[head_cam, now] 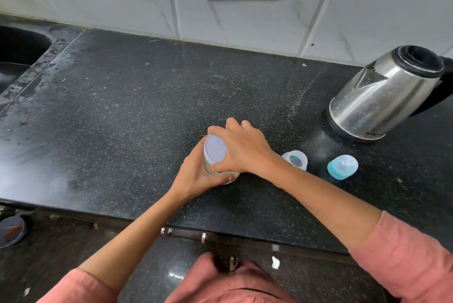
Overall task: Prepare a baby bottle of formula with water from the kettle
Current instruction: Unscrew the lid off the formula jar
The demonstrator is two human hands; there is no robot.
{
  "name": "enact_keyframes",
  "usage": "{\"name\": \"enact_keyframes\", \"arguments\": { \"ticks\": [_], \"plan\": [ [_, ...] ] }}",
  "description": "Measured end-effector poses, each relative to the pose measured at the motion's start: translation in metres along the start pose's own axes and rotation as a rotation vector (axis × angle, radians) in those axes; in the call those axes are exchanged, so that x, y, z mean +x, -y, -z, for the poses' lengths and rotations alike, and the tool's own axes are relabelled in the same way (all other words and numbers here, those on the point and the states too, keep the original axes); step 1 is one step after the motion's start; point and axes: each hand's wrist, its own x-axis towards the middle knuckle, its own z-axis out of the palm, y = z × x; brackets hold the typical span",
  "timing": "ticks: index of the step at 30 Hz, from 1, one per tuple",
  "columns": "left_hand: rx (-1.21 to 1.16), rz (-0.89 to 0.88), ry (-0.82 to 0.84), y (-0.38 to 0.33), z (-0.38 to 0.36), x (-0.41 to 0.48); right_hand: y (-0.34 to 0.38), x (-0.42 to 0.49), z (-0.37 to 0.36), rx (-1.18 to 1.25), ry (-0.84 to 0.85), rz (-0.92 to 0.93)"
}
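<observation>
At the far left is the sink, set into the dark counter; it has no part in this step.

Near the middle of the counter my left hand is clamped around the body of the jar, which I take to be the formula. Fingers and thumb are curled on its side. The jar's long axis is close to vertical but leans a little. Its pale lid faces up and slightly to the left, toward me. I cannot tell if its base rests on the counter.

My right hand comes over the top, and its fingers are closed around the rim of the lid. I judge that the step is opening the jar. The next move needs a twist of the lid against a firm hold below, keeping the jar level so that no powder spills.

Just right of my right forearm stands the bottle. It is upright with its open mouth pointing up, and its lower part is hidden behind the arm. Further right lies the blue teat part, apart from the bottle. At the far right is the kettle, its spout pointing left.
</observation>
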Motion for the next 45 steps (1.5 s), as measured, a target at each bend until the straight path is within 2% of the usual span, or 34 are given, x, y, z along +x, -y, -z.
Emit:
{"name": "enact_keyframes", "arguments": {
  "ticks": [7, 19, 22, 25, 28, 31, 34, 40, 42, 45],
  "plan": [
    [0.034, 0.006, 0.005, -0.001, 0.002, 0.0, -0.004, 0.002, 0.003, -0.013, 0.039, 0.069],
    [0.059, -0.016, 0.016, 0.002, 0.003, 0.003, -0.022, 0.017, 0.012, -0.011, 0.326, 0.416],
    [0.059, -0.023, 0.03, 0.004, 0.003, 0.004, -0.021, 0.014, 0.016, 0.064, 0.309, 0.328],
    [0.025, -0.014, 0.043, 0.004, 0.004, 0.004, -0.015, 0.007, 0.02, 0.166, 0.132, 0.078],
    [0.012, -0.011, 0.041, 0.005, 0.003, 0.004, -0.004, 0.0, 0.016, -0.043, 0.108, -0.036],
    [0.026, -0.014, 0.047, 0.005, 0.003, 0.004, 0.006, -0.003, 0.008, -0.152, 0.091, -0.033],
    [0.016, -0.013, 0.052, 0.005, 0.003, 0.004, 0.003, -0.002, 0.008, -0.112, 0.08, 0.045],
    [0.04, -0.002, 0.038, 0.0, 0.002, 0.002, -0.01, 0.008, 0.009, 0.049, 0.266, 0.321],
    [0.053, -0.01, 0.049, 0.001, 0.002, 0.003, -0.011, 0.008, 0.009, 0.15, 0.259, 0.312],
    [0.019, -0.008, 0.058, 0.003, 0.003, 0.003, -0.008, 0.003, 0.011, 0.218, 0.093, 0.145]
  ]
}}
